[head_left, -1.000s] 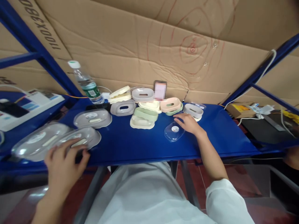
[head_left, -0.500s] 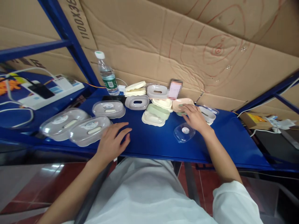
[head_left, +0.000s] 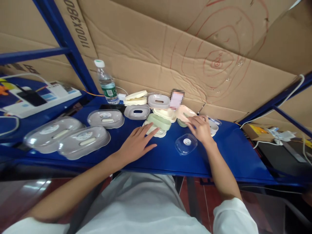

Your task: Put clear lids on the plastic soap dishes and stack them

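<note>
My right hand [head_left: 200, 127] has its fingers and thumb closed on the near edge of a peach soap dish [head_left: 184, 111], which is tilted up at the back; a green piece [head_left: 181, 122] shows under it. My left hand [head_left: 136, 143] is open, fingers spread, its fingertips over the near side of a light green soap dish [head_left: 159, 122] that rests on a cream one [head_left: 161, 133]. Whether they touch I cannot tell. A clear lid [head_left: 186, 144] with a round sticker lies between my hands. Partly behind my right hand is a pale soap dish [head_left: 214, 126].
Grey soap dishes under clear lids [head_left: 84, 140] stand at left. Grey [head_left: 136, 112] and cream soap dishes [head_left: 136, 98] line the back, with a water bottle [head_left: 107, 84] and a blurred-out phone [head_left: 176, 99]. A cardboard wall [head_left: 136, 48] rises behind the blue table [head_left: 151, 159].
My left hand has moved right and forward, from beside the lidded grey dishes to the light green dish. My right hand stays at the peach dish, now tilted higher. The camera view has shifted slightly.
</note>
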Motion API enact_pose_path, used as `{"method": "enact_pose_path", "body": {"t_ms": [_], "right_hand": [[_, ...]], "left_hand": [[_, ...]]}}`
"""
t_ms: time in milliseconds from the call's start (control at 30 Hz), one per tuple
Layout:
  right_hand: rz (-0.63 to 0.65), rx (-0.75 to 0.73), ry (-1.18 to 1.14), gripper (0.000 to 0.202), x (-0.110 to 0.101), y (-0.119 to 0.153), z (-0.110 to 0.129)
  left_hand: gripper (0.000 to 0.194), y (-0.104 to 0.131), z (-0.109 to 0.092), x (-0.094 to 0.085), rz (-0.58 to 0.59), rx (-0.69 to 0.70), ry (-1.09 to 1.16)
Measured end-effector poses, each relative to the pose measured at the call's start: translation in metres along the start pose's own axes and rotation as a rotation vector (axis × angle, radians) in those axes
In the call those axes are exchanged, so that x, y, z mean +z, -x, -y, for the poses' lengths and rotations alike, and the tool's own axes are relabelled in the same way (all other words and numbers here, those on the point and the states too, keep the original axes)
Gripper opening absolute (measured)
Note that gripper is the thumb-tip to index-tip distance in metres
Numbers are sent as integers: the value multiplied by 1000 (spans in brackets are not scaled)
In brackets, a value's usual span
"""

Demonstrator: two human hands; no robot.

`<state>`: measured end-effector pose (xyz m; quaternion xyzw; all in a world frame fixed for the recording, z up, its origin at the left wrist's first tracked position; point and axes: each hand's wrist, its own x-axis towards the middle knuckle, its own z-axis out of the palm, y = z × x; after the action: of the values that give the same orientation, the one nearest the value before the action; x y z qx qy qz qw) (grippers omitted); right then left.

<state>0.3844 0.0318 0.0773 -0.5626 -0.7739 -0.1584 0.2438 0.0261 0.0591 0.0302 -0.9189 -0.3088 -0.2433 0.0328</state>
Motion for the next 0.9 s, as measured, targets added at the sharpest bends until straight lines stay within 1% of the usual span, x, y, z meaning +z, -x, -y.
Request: {"method": "enact_pose_path", "body": {"t_ms": [67,100,167,233,267,300,333,400,500,567,633,700,767,833,900], "right_hand": [[-20,-159,-50,31,-5,6,36],[-14,-266,-89,28,-5,11,57],[36,-503,-154,23,0,21,97],[51,-707,-175,20,12,25,130],[53,-779,-175,21,20,24,142],[61,-826,-175,25,27,19,150],[81,-844,-175,29,34,11,156],[142,-800,-173,34,46,-15,162],[207,-607,-102,34,61,-69,163],[251,-503,-5,31,72,-103,165],[312,-452,83,28,83,-125,169],[345,-443,119,27,89,-133,173],[326,-452,106,31,88,-128,173],[286,-441,71,36,78,-116,165],[249,-389,36,39,63,-103,147]], "left_hand": [[67,19,-5,-10,-106,-23,60],[67,30,-6,-15,-158,-29,91],[61,55,-6,-24,-214,-15,125],[50,78,-2,-27,-201,28,138],[45,88,1,-27,-184,46,143],[42,96,4,-25,-167,53,146],[39,103,8,-23,-157,47,146],[35,114,16,-19,-161,5,141],[32,123,24,-15,-194,-62,146],[34,127,26,-14,-202,-78,146],[39,130,27,-14,-198,-80,136],[45,133,28,-13,-192,-86,132],[53,135,29,-12,-170,-99,134],[58,136,29,-11,-151,-108,125],[60,135,28,-10,-143,-114,115]]}}
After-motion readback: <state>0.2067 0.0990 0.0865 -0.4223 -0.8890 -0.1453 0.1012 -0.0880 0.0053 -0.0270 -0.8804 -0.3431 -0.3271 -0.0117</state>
